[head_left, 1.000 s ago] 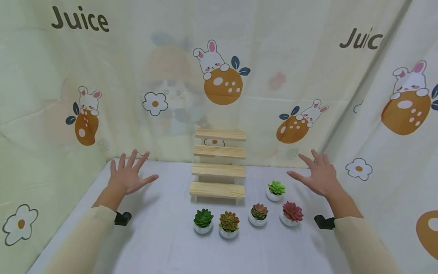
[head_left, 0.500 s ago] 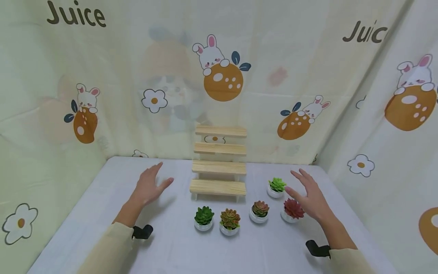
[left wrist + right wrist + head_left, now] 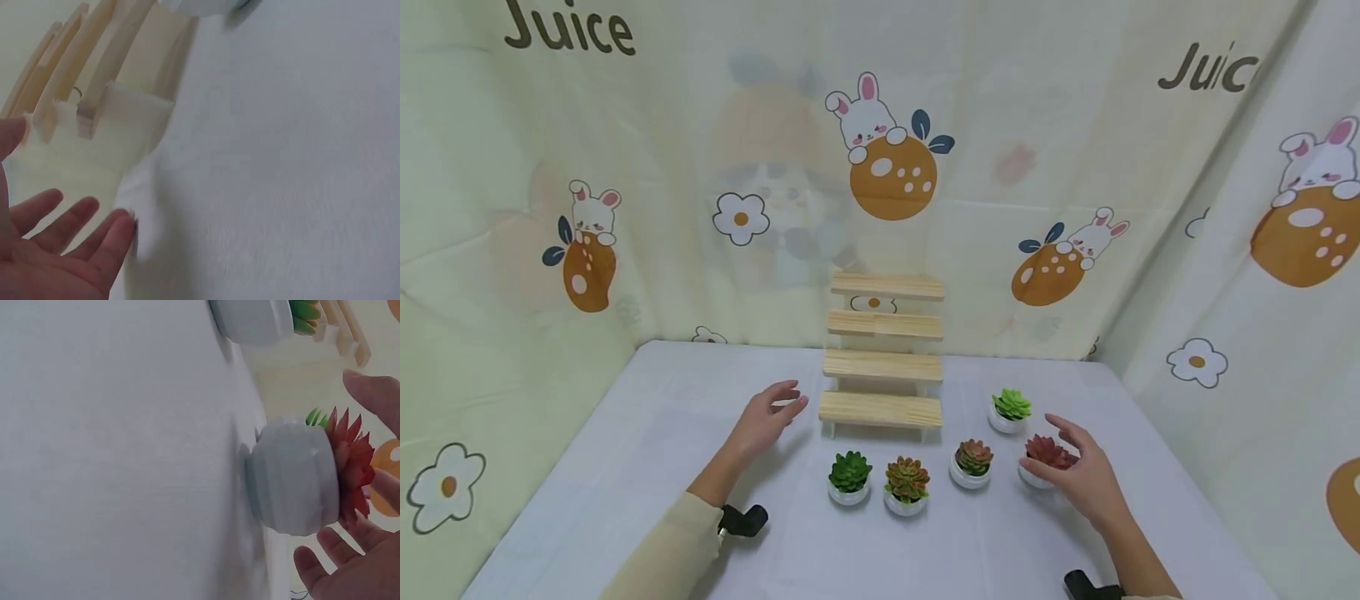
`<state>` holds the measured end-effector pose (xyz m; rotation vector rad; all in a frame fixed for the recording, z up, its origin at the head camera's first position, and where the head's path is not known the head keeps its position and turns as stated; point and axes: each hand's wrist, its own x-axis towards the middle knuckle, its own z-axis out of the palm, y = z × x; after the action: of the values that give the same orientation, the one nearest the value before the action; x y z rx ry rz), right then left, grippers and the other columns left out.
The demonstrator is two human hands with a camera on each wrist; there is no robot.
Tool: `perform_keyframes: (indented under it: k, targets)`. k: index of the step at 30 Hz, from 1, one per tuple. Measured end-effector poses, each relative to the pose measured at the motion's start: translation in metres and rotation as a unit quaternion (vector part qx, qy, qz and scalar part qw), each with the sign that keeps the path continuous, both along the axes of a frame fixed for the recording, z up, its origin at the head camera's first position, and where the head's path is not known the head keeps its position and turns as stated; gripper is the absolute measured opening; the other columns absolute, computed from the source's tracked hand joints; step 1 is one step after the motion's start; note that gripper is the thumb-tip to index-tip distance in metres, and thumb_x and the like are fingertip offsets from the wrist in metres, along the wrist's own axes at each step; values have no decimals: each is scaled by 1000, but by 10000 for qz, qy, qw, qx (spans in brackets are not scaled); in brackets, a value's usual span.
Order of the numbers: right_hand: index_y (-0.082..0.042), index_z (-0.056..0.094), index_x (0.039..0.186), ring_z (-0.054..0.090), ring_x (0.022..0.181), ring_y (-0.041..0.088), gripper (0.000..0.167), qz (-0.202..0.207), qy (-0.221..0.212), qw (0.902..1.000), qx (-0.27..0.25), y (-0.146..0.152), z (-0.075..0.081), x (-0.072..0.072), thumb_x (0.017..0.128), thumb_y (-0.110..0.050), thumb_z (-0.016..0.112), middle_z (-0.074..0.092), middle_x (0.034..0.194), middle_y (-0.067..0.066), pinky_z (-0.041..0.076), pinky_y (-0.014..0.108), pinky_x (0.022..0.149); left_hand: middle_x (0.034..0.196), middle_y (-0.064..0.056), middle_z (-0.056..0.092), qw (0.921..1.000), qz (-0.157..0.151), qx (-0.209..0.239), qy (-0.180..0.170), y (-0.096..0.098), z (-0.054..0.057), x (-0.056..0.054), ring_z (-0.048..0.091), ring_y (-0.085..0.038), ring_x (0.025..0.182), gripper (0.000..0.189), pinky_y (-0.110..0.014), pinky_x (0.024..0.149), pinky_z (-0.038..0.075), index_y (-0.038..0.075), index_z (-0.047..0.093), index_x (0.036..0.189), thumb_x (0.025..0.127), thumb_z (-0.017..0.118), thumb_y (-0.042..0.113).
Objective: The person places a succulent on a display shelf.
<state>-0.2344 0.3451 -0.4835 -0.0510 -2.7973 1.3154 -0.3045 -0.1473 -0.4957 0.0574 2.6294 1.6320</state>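
My right hand [image 3: 1086,475] hovers round the red potted succulent [image 3: 1049,452], thumb on one side and fingers on the other. In the right wrist view the red leaves and white pot [image 3: 297,478] stand upright on the table between the spread thumb and fingers, with no grip on them. My left hand [image 3: 766,421] is held over the table just left of the four-step wooden stand [image 3: 880,408], fingers loosely bent and holding nothing. In the left wrist view the left fingers [image 3: 115,240] are apart from the stand [image 3: 94,112].
Several other potted succulents stand on the white-clothed table [image 3: 760,550]: bright green [image 3: 1011,406], reddish-brown [image 3: 973,458], orange-green [image 3: 907,481] and dark green [image 3: 850,472]. A printed curtain [image 3: 685,275] hangs behind the stand and along both sides.
Both hands have lowered and moved inward from wide, spread poses. The right has come down to the red succulent; the left has approached the stand. The pots have not moved.
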Motion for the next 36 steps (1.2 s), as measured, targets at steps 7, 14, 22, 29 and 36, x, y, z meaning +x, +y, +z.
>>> perform_keyframes:
  k: [7,14,22,29,36]
  targets:
    - [-10,29,160,43,138,40,101,40,-196,9996,-195,2,-9,5,81,-33,88,43,153,24,41,56,108,137,-25,60,9888,-283,1428,-335,16,-2,1,70,-30,112,54,-40,97,62,-1,49,148,100,66,19]
    - [-12,27,161,41,142,40,105,-165,-569,9975,-396,3,-14,5,80,-36,89,43,154,24,45,46,110,138,-29,58,9817,-568,1792,-297,21,-5,0,69,-30,115,56,-39,97,62,-5,48,148,97,68,7]
    - [-9,36,157,52,131,21,100,-280,-486,9978,-359,6,-20,5,77,-32,91,50,151,21,40,-1,82,132,-29,60,9772,-514,2031,-331,26,-10,-6,69,-27,111,49,-36,94,63,-5,53,144,96,67,0]
    - [-6,45,150,55,110,-2,92,-360,-468,9980,-219,7,-21,6,75,-31,92,58,141,20,45,2,81,129,-28,61,9757,-449,2109,-380,28,-10,-9,70,-24,106,48,-37,92,64,-5,55,142,95,67,-2]
    - [1,47,147,55,129,29,91,-422,-649,9970,-94,8,-20,8,77,-36,91,59,141,24,41,0,79,122,-25,63,9745,-388,2180,-375,29,-12,-12,70,-19,97,47,-35,87,65,-6,58,139,93,69,-5]
